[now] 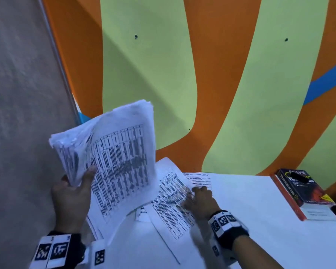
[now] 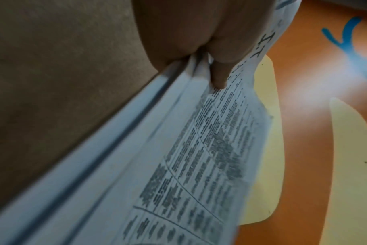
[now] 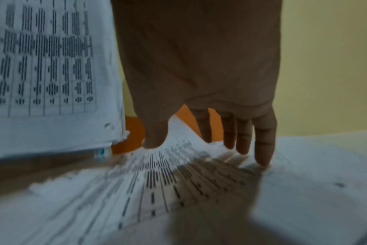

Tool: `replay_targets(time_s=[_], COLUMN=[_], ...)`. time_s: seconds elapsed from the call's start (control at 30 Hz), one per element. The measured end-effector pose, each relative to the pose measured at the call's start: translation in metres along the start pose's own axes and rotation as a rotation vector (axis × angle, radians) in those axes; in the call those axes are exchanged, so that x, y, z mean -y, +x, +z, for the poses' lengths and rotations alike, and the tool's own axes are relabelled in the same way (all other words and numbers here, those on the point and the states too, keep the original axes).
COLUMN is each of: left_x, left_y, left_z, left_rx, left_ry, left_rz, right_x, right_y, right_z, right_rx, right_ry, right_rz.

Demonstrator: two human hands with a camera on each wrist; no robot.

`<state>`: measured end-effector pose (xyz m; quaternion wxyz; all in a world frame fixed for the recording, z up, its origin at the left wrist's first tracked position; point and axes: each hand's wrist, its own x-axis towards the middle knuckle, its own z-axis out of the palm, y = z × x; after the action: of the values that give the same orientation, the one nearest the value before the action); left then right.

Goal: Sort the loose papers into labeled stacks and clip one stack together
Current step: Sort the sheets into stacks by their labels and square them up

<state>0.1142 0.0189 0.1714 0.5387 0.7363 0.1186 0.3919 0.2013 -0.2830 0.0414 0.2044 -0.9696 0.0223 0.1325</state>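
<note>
My left hand (image 1: pixel 74 189) grips a thick bundle of printed papers (image 1: pixel 113 152), lifted and tilted above the white table's left end. In the left wrist view the thumb (image 2: pixel 219 77) presses on the top sheet of the bundle (image 2: pixel 178 165). My right hand (image 1: pixel 200 199) lies with straight fingers on a printed sheet (image 1: pixel 171 199) that is flat on the table. The right wrist view shows those fingertips (image 3: pixel 263 157) touching the sheet (image 3: pixel 157 182), with the held bundle (image 3: pixel 48 66) at the upper left. A small label slip (image 1: pixel 143 212) peeks out from under the sheets. No clip is in view.
A white table (image 1: pixel 250 210) stands against an orange and green wall (image 1: pixel 221 74). A thick dark book (image 1: pixel 305 191) with an orange spine lies at the table's far right edge. More sheets (image 1: pixel 200 179) lie under the right hand. Grey floor (image 1: pixel 17 113) is to the left.
</note>
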Motion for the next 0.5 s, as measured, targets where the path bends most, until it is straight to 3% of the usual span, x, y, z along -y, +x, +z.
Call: replay_targets(time_s=[0.1, 0.23, 0.33, 0.4, 0.5], left_x=[0.015, 0.023, 0.024, 0.022, 0.02], left_y=[0.004, 0.003, 0.005, 0.007, 0.008], left_z=[-0.008, -0.016, -0.021, -0.023, -0.027], left_rx=[-0.031, -0.072, -0.072, -0.084, -0.113], left_ry=[0.011, -0.002, 0.037, 0.057, 0.059], left_rz=[-0.019, -0.087, -0.092, -0.079, -0.058], right_x=[0.01, 0.012, 0.011, 0.009, -0.002], right_y=[0.01, 0.032, 0.038, 0.036, 0.03], right_z=[0.013, 0.008, -0.001, -0.007, -0.02], right_rx=[-0.048, 0.06, 0.147, 0.11, 0.116], right_ry=[-0.157, -0.266, -0.283, -0.226, -0.083], right_rz=[0.061, 0.132, 0.069, 0.02, -0.177])
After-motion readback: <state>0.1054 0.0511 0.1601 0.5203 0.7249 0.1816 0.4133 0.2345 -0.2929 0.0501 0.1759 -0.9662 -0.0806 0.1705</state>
